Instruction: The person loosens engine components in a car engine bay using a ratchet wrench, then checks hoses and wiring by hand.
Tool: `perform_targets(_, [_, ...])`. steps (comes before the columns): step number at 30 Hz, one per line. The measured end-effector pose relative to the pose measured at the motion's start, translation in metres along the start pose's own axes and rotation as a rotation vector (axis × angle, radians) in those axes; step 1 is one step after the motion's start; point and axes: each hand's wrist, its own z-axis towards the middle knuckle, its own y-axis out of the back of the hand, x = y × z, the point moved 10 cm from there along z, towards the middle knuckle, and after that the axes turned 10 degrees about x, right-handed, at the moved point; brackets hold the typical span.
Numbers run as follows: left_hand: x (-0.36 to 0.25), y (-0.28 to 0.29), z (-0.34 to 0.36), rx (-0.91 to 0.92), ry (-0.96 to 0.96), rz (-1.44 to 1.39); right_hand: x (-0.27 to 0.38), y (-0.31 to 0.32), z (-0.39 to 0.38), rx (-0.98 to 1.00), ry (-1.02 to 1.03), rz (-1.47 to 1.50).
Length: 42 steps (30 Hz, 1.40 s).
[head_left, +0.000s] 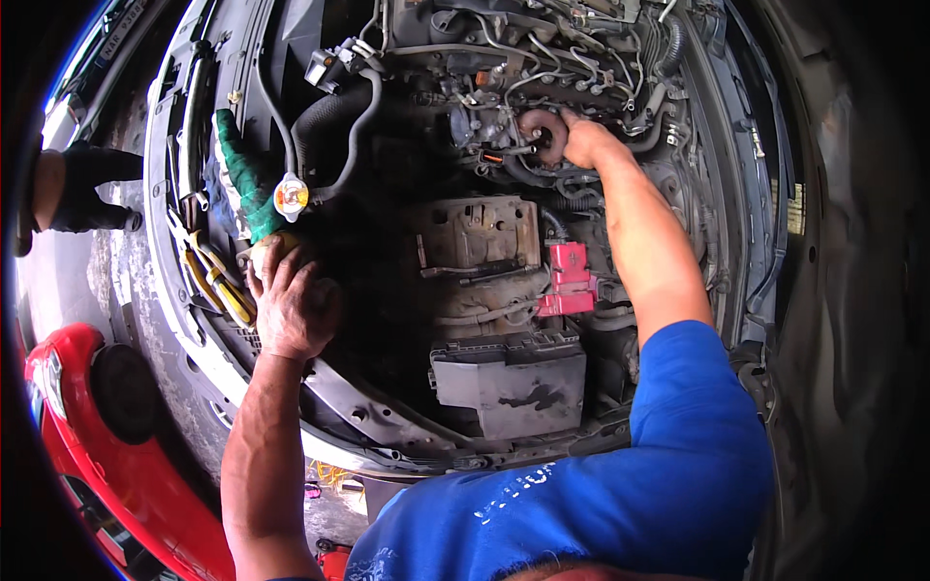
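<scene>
My left hand (289, 303) rests with fingers spread on a yellowish object at the engine bay's front panel, just below a long green wrapped item (243, 174). Beside it lie yellow-handled tools (215, 271) and a radiator cap (291, 197) with hoses. My right hand (588, 142) reaches among the engine parts (523, 58), at a curved reddish-brown hose (547, 131); its fingertips are largely hidden, and I cannot tell whether they grip anything.
A bare battery tray (480, 232), a red plastic cover (568, 278) and a dark box (509, 382) sit in the engine bay. A red car (136, 465) stands at lower left. Another person's dark-shod feet (92, 198) are at the left.
</scene>
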Motion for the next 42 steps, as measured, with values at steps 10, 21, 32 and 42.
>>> perform_targets(10, [0.005, -0.001, -0.004, -0.036, -0.01, -0.021, 0.021, -0.011, 0.015, 0.085, -0.113, 0.021])
perform_targets(21, [-0.003, 0.001, 0.0, -0.02, -0.005, 0.041, 0.014, -0.001, 0.021, 0.053, -0.054, -0.038])
perform_targets(32, [0.006, -0.007, -0.002, 0.021, 0.018, 0.028, 0.084, 0.002, -0.018, -0.208, 0.191, -0.331])
perform_targets(42, [0.01, -0.006, -0.005, 0.031, 0.048, 0.017, 0.133, 0.023, -0.019, 0.011, 0.212, -0.467])
